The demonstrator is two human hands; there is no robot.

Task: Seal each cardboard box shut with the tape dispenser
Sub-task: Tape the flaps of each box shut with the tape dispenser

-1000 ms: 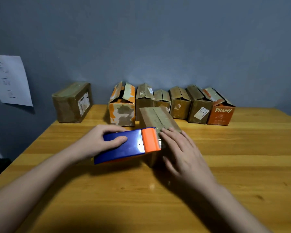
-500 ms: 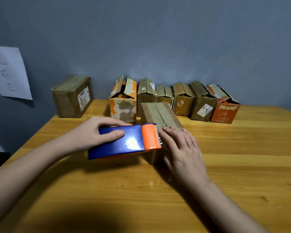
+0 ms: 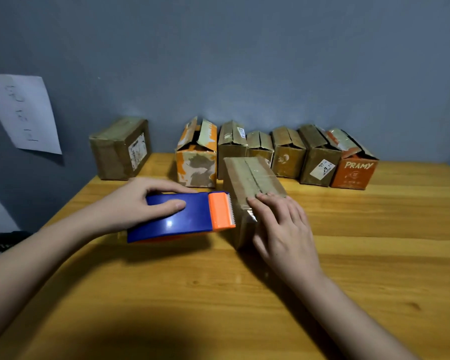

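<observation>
A small brown cardboard box (image 3: 250, 178) lies in the middle of the wooden table (image 3: 374, 255), flaps closed, with clear tape along its top seam. My left hand (image 3: 138, 201) grips a blue tape dispenser (image 3: 177, 219) with an orange toothed head, which sits just left of the box's near end. My right hand (image 3: 283, 229) lies flat on the box's near end, fingers pressing the tape down over the edge. The near face of the box is hidden behind my right hand.
Several cardboard boxes stand in a row against the grey wall, their flaps loose, among them an orange camouflage box (image 3: 196, 157) and an orange PRAMY box (image 3: 353, 167). A brown box (image 3: 120, 149) stands apart at back left. A paper sheet (image 3: 24, 113) hangs on the left wall.
The dispenser in my left hand has drawn slightly left, away from the box's end. My right hand stays pressed on the box. The view has tilted a little.
</observation>
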